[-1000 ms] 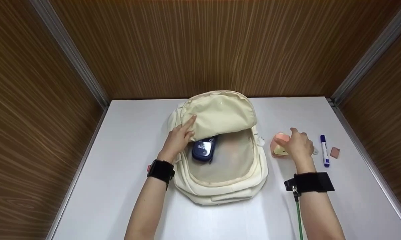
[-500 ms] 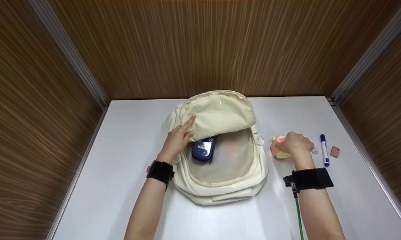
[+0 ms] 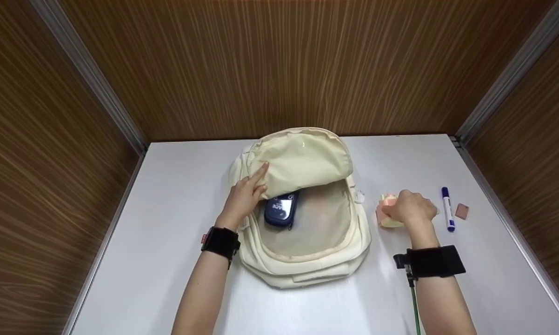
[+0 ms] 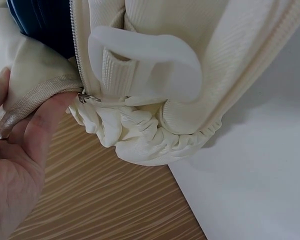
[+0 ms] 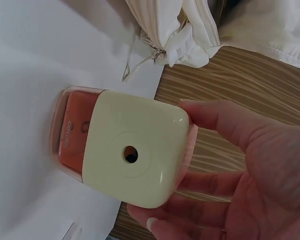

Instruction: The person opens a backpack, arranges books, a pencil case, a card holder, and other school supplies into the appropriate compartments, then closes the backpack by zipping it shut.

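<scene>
A cream backpack (image 3: 316, 275) lies unzipped on the white table, its front flap (image 3: 302, 160) folded back. My left hand (image 3: 242, 197) holds the flap's left edge; in the left wrist view, fingers (image 4: 45, 125) go under the zipper edge while the thumb lies over it. Inside the bag is a dark blue zipped case (image 3: 280, 209), partly under the flap. Right of the bag, my right hand (image 3: 412, 207) grips a pink and cream pencil sharpener (image 5: 137, 147) with a round hole, thumb on one side and fingers on the other. Whether the sharpener touches the table I cannot tell.
A blue-capped marker (image 3: 448, 209) and a small pinkish-brown square block (image 3: 462, 211) lie right of my right hand. A pale item (image 3: 435, 210) is mostly hidden behind that hand. Wood-grain panels (image 3: 279, 70) enclose the table at the back and sides.
My right hand's fingers have closed from a spread pose around the pencil sharpener, which has turned slightly. The left hand stays on the flap. The head view has shifted a little.
</scene>
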The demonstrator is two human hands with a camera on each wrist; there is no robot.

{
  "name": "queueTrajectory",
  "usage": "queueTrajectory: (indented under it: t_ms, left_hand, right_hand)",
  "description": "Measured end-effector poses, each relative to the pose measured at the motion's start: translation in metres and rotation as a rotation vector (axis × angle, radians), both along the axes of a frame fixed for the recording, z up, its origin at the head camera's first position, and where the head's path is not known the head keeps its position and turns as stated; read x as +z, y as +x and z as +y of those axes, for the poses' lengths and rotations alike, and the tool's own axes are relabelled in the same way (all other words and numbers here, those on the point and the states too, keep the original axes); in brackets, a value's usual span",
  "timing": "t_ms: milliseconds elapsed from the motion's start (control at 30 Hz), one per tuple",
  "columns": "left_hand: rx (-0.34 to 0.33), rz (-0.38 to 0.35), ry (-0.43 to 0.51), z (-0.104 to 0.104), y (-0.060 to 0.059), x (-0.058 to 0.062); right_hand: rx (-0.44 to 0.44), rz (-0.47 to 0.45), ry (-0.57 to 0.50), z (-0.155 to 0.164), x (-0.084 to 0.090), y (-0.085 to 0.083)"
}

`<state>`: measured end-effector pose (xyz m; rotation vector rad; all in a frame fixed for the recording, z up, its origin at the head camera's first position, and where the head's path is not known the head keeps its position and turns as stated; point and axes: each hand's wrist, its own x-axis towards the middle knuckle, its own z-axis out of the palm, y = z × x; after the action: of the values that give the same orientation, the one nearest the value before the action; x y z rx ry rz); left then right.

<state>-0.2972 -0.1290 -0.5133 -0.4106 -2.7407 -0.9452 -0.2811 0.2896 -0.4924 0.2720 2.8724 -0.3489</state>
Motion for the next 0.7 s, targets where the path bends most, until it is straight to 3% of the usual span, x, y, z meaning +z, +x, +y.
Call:
queueTrajectory:
  t_ms: [300, 533, 700]
  left_hand:
    - [0.05, 0.061, 0.041, 0.003, 0.005, -0.003]
    - [0.11, 0.169, 0.059, 0.01, 0.011, 0.001]
    - [0.127, 0.257, 0.038, 0.012, 0.01, 0.008]
  right_hand:
    - [-0.04, 0.072, -0.046, -0.007, 0.01, 0.017]
    - [-0.034, 0.256, -0.214, -0.026, 0.039, 0.031]
    - [0.028, 0.266, -0.391, -0.049, 0.037, 0.028]
